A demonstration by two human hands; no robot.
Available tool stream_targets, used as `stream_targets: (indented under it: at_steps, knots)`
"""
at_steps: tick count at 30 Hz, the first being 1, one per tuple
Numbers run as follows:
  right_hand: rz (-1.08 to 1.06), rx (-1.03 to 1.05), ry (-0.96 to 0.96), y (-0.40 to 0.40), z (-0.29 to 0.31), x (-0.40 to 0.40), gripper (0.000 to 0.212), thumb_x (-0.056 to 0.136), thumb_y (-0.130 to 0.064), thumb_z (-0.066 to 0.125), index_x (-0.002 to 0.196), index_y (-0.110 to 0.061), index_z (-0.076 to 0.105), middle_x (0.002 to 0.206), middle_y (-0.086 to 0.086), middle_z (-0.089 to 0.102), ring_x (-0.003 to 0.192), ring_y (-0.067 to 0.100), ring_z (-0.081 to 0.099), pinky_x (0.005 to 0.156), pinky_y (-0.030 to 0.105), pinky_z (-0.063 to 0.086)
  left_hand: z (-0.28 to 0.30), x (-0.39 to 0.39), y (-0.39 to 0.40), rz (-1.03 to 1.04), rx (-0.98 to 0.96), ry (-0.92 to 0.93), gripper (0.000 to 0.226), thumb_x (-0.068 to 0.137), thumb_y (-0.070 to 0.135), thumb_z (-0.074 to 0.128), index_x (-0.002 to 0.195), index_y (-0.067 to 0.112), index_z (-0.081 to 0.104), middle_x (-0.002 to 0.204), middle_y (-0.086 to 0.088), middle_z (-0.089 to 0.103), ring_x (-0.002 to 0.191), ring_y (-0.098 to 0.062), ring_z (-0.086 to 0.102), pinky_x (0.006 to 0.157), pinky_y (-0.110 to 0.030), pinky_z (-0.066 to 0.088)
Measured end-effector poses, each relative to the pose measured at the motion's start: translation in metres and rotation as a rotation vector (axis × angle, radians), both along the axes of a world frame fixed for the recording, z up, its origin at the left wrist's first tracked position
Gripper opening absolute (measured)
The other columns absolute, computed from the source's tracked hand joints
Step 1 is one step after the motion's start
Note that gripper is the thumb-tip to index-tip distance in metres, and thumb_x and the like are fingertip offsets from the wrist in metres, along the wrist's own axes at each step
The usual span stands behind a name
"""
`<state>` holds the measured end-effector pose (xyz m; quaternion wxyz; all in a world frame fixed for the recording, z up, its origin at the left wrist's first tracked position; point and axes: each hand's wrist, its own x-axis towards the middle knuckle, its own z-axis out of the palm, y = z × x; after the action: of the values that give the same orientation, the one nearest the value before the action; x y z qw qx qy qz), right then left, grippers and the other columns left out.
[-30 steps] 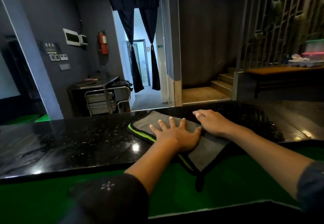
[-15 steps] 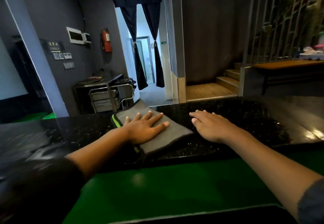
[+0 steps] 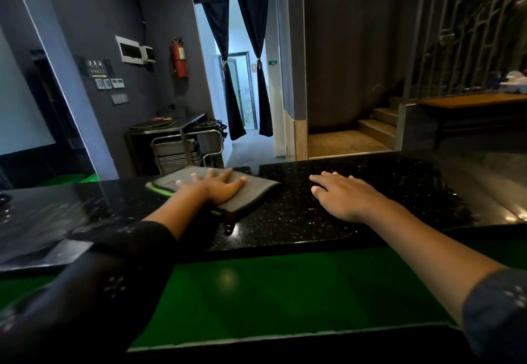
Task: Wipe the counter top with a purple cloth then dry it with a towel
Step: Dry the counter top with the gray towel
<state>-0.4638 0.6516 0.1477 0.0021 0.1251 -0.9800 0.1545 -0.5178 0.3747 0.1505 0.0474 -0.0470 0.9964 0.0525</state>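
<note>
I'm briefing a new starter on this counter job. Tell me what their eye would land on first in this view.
First, the two bare hands flat on the black speckled counter top: the left hand presses on a grey cloth with a green edge, the right hand rests on bare stone beside it. Next, the bright doorway with tied dark curtains straight ahead, and the red fire extinguisher on the grey wall to its left.

The left hand (image 3: 216, 189) lies flat with fingers spread at the frame's centre left, while the right hand (image 3: 345, 196) lies flat at centre right, both arms outstretched.
</note>
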Motion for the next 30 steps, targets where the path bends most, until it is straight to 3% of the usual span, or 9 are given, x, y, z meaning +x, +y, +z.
stream_targets:
  at_steps: [3, 9, 11, 13, 16, 19, 24, 27, 30]
  knots:
    - [0.003, -0.015, -0.011, 0.001, 0.001, 0.003, 0.049, 0.104, -0.037, 0.022, 0.152, -0.028, 0.021, 0.162, -0.001, 0.012, 0.149, 0.017, 0.007, 0.119, 0.039, 0.004, 0.002, 0.032, 0.066, -0.22, -0.035, 0.012, 0.073, 0.08, 0.079, 0.008, 0.146, 0.047, 0.003, 0.16, 0.0, 0.0, 0.144, -0.04, 0.0, 0.107, -0.069, -0.005]
    - [0.012, -0.013, -0.002, 0.004, -0.005, -0.001, 0.049, 0.104, -0.034, 0.022, 0.153, -0.028, 0.02, 0.162, -0.001, 0.012, 0.149, 0.016, 0.006, 0.119, 0.039, 0.003, -0.005, 0.089, 0.023, -0.487, -0.007, 0.064, 0.069, 0.068, 0.088, 0.006, 0.133, 0.066, -0.004, 0.157, 0.018, -0.003, 0.145, -0.011, -0.002, 0.118, -0.049, -0.004]
    - [0.012, -0.006, 0.003, 0.002, -0.005, -0.005, 0.048, 0.105, -0.034, 0.022, 0.153, -0.028, 0.02, 0.162, -0.001, 0.012, 0.149, 0.016, 0.006, 0.119, 0.039, 0.003, -0.002, 0.073, 0.003, -0.425, -0.014, 0.082, 0.075, 0.062, 0.092, 0.006, 0.132, 0.065, -0.001, 0.158, 0.016, -0.001, 0.146, -0.011, -0.001, 0.119, -0.046, -0.001]
    - [0.008, -0.015, 0.004, 0.003, -0.006, -0.008, 0.048, 0.105, -0.033, 0.023, 0.152, -0.028, 0.021, 0.162, -0.002, 0.013, 0.149, 0.016, 0.006, 0.119, 0.039, 0.003, 0.002, 0.034, -0.001, -0.334, -0.08, 0.024, 0.09, 0.063, 0.088, 0.008, 0.144, 0.049, 0.004, 0.16, 0.007, 0.001, 0.147, -0.017, 0.0, 0.119, -0.044, 0.0]
    - [0.008, -0.044, 0.015, 0.003, -0.008, -0.008, 0.046, 0.105, -0.032, 0.024, 0.151, -0.029, 0.024, 0.161, -0.002, 0.015, 0.149, 0.015, 0.008, 0.119, 0.039, 0.004, 0.003, -0.014, 0.015, -0.159, -0.079, -0.01, 0.108, 0.056, 0.096, 0.001, 0.149, 0.041, 0.007, 0.16, -0.001, 0.003, 0.147, -0.03, 0.002, 0.114, -0.061, -0.002]
    - [-0.041, -0.129, 0.006, 0.003, -0.006, -0.006, 0.048, 0.104, -0.035, 0.023, 0.152, -0.03, 0.021, 0.161, 0.001, 0.019, 0.148, 0.022, 0.014, 0.118, 0.039, 0.01, 0.005, -0.023, 0.054, -0.073, -0.012, 0.003, 0.079, 0.077, 0.083, 0.012, 0.147, 0.046, 0.008, 0.16, -0.002, 0.0, 0.144, -0.041, -0.001, 0.105, -0.072, -0.006]
    - [-0.104, -0.311, 0.017, 0.002, 0.003, -0.002, 0.058, 0.1, -0.054, 0.013, 0.151, -0.03, 0.024, 0.158, 0.001, 0.028, 0.145, 0.024, 0.024, 0.116, 0.045, 0.018, 0.008, 0.015, 0.121, -0.361, -0.053, -0.022, 0.067, 0.087, 0.072, 0.013, 0.148, 0.044, 0.003, 0.16, -0.001, 0.0, 0.145, -0.039, -0.002, 0.11, -0.067, -0.004]
    - [-0.092, -0.328, -0.008, 0.002, 0.006, 0.002, 0.071, 0.092, -0.067, 0.002, 0.148, -0.033, 0.032, 0.156, 0.001, 0.033, 0.144, 0.026, 0.026, 0.116, 0.05, 0.017, -0.001, 0.048, 0.11, -0.561, -0.094, 0.027, 0.059, 0.092, 0.064, 0.011, 0.146, 0.047, -0.002, 0.16, 0.002, -0.002, 0.146, -0.032, -0.002, 0.113, -0.062, -0.002]
    - [-0.097, -0.278, -0.013, 0.001, 0.008, 0.004, 0.082, 0.086, -0.071, -0.004, 0.146, -0.033, 0.038, 0.152, 0.005, 0.039, 0.141, 0.029, 0.031, 0.113, 0.051, 0.022, -0.006, 0.072, 0.066, -0.632, -0.05, 0.077, 0.066, 0.081, 0.075, 0.01, 0.143, 0.054, 0.0, 0.159, 0.011, -0.002, 0.146, -0.017, -0.003, 0.117, -0.05, -0.004]
